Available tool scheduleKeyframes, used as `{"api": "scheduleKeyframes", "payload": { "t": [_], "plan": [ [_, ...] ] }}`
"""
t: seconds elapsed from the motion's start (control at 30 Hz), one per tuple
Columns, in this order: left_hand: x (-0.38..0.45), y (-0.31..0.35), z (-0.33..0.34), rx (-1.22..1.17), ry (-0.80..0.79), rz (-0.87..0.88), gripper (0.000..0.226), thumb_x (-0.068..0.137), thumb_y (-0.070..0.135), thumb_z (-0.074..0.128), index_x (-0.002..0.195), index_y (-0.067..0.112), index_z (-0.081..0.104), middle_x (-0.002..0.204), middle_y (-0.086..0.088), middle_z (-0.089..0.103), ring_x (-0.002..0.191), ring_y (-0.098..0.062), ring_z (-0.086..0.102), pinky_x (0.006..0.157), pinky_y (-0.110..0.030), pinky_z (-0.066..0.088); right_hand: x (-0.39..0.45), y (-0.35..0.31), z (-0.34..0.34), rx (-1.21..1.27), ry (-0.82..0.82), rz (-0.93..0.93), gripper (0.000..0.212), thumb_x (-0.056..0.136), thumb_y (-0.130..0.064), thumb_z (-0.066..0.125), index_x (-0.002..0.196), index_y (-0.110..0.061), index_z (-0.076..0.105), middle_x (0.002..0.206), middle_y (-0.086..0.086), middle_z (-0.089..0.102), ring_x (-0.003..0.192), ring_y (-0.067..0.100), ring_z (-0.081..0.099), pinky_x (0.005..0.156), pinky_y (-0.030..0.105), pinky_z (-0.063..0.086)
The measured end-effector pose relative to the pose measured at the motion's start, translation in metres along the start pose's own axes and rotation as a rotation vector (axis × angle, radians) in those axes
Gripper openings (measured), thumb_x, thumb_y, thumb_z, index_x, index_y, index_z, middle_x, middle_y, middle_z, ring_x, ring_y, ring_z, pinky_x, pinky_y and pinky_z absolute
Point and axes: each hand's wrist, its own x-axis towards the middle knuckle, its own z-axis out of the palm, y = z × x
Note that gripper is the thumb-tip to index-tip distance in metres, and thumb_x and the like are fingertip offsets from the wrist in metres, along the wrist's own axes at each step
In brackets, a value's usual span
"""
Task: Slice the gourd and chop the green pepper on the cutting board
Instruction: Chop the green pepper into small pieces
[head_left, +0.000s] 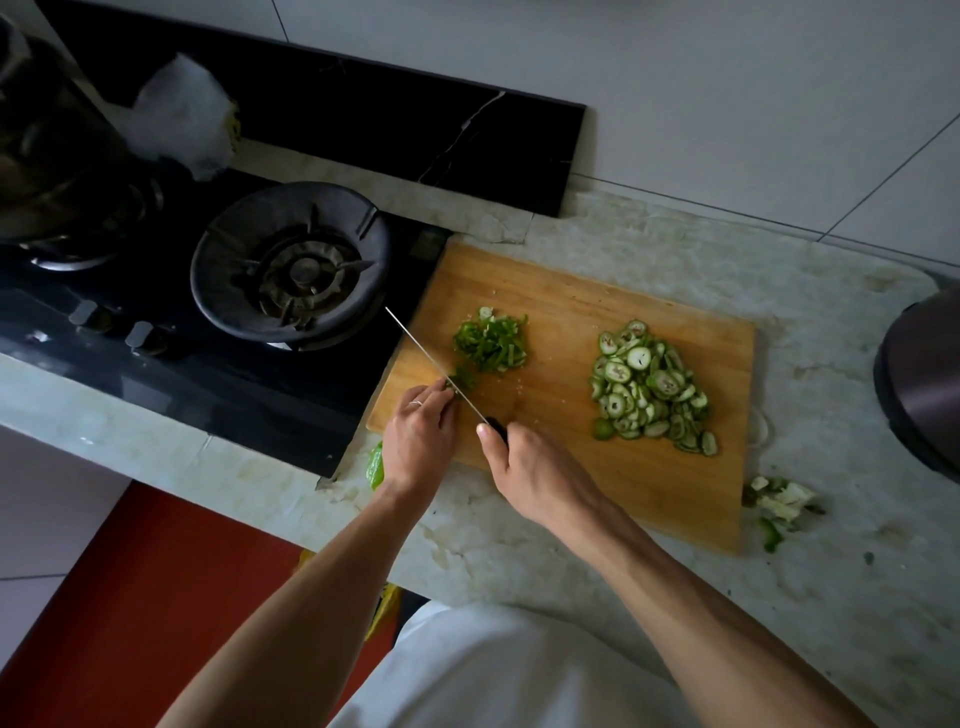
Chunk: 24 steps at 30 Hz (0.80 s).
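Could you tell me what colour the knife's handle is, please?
Black; the knife handle shows in the head view, gripped by the right hand.

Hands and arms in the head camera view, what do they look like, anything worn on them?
Both forearms are bare right up to the bottom of the frame, with no sleeves, watch or gloves visible. The left hand wears a thin, light-coloured ring on one finger. The right hand shows no ring or other jewellery. A white garment covers the torso below.

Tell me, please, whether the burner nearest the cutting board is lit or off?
Off, as far as can be seen: the burner shows no flame, and its dark ring stands bare with no pot on it.
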Motion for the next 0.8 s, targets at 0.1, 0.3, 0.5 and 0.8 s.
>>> {"api": "scheduleKeyframes", "payload": {
  "t": [0.1,0.3,0.5,0.8],
  "plan": [
    [0.0,0.002,-0.001,-0.009,0.001,0.002,0.012,0.09,0.005,0.067,0.094,0.007,0.077,0.1,0.0,0.075,0.1,-0.024,0.064,0.071,-0.037,0.058,0.001,-0.003,-0.002,-0.044,0.007,-0.001,0.054,0.103,-0.052,0.03,0.098,-0.008,0.06,0.092,0.017,0.068,0.083,0.037,0.063,0.059,0.033,0.033],
    [0.0,0.009,-0.004,-0.017,0.0,-0.012,0.034,0.093,0.028,0.048,0.094,0.01,0.078,0.101,0.004,0.075,0.104,-0.02,0.062,0.071,-0.032,0.055,0.016,-0.014,0.007,-0.008,0.032,0.038,0.053,0.103,-0.051,0.031,0.094,-0.008,0.061,0.089,0.017,0.069,0.078,0.036,0.066,0.056,0.031,0.036],
    [-0.002,0.001,-0.004,0.111,-0.033,0.036,0.018,0.086,0.006,0.071,0.103,0.009,0.077,0.118,-0.008,0.069,0.109,-0.027,0.057,0.076,-0.04,0.057,0.016,-0.006,0.0,0.154,-0.017,0.11,0.053,0.105,-0.048,0.031,0.093,-0.008,0.063,0.09,0.018,0.07,0.083,0.036,0.066,0.058,0.03,0.037],
    [-0.003,-0.002,-0.011,0.092,-0.016,0.033,0.024,0.083,0.002,0.075,0.106,0.007,0.077,0.103,-0.01,0.071,0.096,-0.03,0.064,0.069,-0.038,0.059,0.002,-0.004,-0.003,0.1,-0.046,0.042,0.046,0.103,-0.051,0.032,0.087,-0.014,0.054,0.088,0.015,0.069,0.08,0.036,0.064,0.058,0.033,0.037]
  ]
}}
